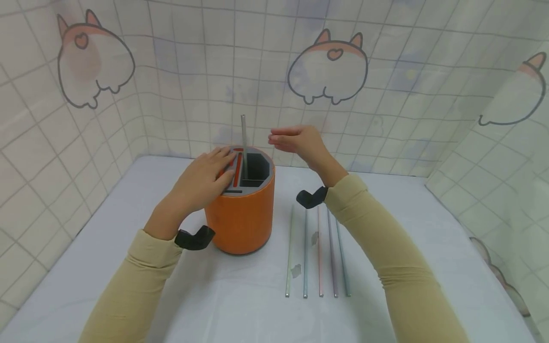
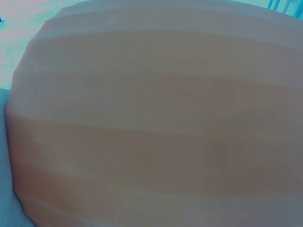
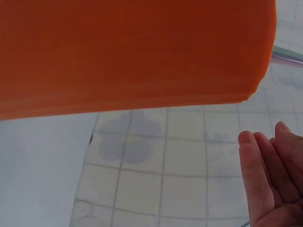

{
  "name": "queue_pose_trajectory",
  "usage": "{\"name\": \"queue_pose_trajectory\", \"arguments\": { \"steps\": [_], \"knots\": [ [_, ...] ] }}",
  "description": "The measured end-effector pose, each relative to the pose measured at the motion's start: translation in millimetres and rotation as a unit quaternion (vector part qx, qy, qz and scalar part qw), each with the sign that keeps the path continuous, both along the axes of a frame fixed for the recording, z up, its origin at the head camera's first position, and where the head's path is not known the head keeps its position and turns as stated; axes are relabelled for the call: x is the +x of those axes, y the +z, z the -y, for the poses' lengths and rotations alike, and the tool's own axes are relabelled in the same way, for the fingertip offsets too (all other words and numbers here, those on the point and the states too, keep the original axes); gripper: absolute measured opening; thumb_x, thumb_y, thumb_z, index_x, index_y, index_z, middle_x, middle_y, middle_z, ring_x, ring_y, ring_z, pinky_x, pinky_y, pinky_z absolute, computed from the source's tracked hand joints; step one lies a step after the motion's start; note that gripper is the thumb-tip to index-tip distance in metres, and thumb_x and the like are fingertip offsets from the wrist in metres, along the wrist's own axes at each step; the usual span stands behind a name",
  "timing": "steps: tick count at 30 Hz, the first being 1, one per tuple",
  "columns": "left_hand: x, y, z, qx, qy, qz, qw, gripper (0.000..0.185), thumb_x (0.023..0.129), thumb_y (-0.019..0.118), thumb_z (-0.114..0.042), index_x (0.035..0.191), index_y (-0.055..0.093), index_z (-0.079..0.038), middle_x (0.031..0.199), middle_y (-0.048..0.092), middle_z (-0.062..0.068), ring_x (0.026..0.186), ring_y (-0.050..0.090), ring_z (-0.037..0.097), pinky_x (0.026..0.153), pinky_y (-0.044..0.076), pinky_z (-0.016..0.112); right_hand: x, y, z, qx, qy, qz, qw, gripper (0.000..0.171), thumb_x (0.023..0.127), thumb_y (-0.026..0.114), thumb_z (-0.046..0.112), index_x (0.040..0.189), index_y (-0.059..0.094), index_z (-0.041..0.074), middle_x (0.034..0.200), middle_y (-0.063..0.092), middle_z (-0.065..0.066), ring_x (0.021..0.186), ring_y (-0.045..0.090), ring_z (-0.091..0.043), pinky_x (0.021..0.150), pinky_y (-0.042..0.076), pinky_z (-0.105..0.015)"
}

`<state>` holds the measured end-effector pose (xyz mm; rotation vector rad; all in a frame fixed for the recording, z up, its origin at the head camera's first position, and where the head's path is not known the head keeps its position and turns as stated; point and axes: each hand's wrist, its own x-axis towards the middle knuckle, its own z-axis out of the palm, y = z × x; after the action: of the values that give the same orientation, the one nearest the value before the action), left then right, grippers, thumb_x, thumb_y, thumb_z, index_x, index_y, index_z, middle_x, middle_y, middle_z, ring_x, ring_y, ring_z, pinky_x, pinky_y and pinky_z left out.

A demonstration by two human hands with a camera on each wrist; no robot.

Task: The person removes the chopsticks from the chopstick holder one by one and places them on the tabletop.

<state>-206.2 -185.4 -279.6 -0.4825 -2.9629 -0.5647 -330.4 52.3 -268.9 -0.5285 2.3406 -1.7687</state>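
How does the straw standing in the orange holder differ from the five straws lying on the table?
The straw in the holder stands upright in a slot of the orange holder; the five straws on the table lie flat in a row to its right. The standing one looks grey, the lying ones are pale green, blue, pink and purple tints. The left hand rests on the holder's top by the standing straw; neither hand touches the lying ones. All are thin and straight.

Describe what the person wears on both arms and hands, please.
Both arms wear long beige knit sleeves with ribbed cuffs: left sleeve, right sleeve. A black curved camera mount sits at each wrist: left mount, right mount. The left hand and right hand are bare, without gloves; no rings or watch show.
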Motion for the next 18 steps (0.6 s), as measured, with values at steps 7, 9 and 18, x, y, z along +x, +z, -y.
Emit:
{"name": "queue_pose_trajectory", "arguments": {
  "steps": [7, 9, 18],
  "knots": [
    [0.2, 0.8, 0.3, -0.003, 0.002, 0.001, 1.0, 0.056, 0.106, 0.035, -0.03, 0.156, 0.029, -0.005, 0.165, 0.022, 0.015, 0.155, 0.015, 0.036, 0.128, 0.011, 0.053, 4.1, 10.4, 24.5, -0.041, 0.073, -0.012, 0.996, 0.034, 0.094, 0.068, 0.01, 0.126, 0.067, 0.0, 0.123, 0.071, -0.016, 0.114, 0.07, -0.023, 0.097, 0.057, -0.029],
    [0.4, 1.0, 0.2, -0.005, 0.002, 0.002, 1.0, 0.056, 0.106, 0.035, -0.03, 0.156, 0.029, -0.005, 0.165, 0.022, 0.015, 0.155, 0.015, 0.036, 0.127, 0.011, 0.053, 6.1, 11.5, 28.9, -0.042, 0.088, -0.017, 0.995, 0.034, 0.094, 0.068, 0.01, 0.126, 0.067, -0.001, 0.123, 0.071, -0.017, 0.113, 0.07, -0.024, 0.097, 0.057, -0.03],
    [-1.1, 0.6, 0.7, -0.009, 0.007, 0.005, 0.9999, 0.057, 0.106, 0.035, -0.029, 0.157, 0.028, -0.005, 0.165, 0.022, 0.015, 0.155, 0.015, 0.035, 0.128, 0.011, 0.052, 7.4, 8.0, 40.9, -0.017, 0.092, -0.038, 0.995, 0.033, 0.093, 0.07, 0.013, 0.124, 0.07, 0.002, 0.122, 0.072, -0.014, 0.106, 0.073, -0.023, 0.099, 0.056, -0.032]
  ]
}}
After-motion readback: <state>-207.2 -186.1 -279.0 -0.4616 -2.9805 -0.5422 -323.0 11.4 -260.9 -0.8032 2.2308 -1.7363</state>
